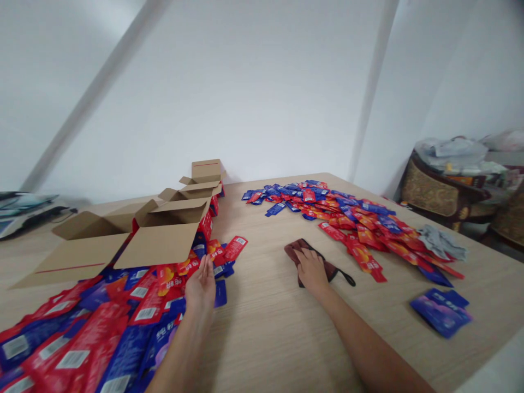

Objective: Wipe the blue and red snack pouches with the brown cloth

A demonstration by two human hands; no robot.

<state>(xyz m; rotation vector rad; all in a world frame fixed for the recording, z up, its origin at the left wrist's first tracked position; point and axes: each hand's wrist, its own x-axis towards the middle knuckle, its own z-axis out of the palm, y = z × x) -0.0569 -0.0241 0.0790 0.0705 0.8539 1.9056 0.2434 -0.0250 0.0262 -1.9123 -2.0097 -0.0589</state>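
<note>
My left hand (200,286) stands on edge with its fingers stretched out, pressed against the right side of a big heap of red and blue packets (102,322) at the near left of the wooden table (266,322). My right hand (313,271) lies flat, fingers apart, on a dark brown cloth (301,250) with a black strap (346,278) near the table's middle. Beyond it a second spread of red and blue packets (347,215) runs across the far right of the table.
Open cardboard boxes (159,234) stand in a row at the back left, more packets beneath them. A small stack of blue packets (442,311) lies near the right edge, a grey cloth (440,241) beside the far spread. A cluttered sofa (450,191) stands at the right.
</note>
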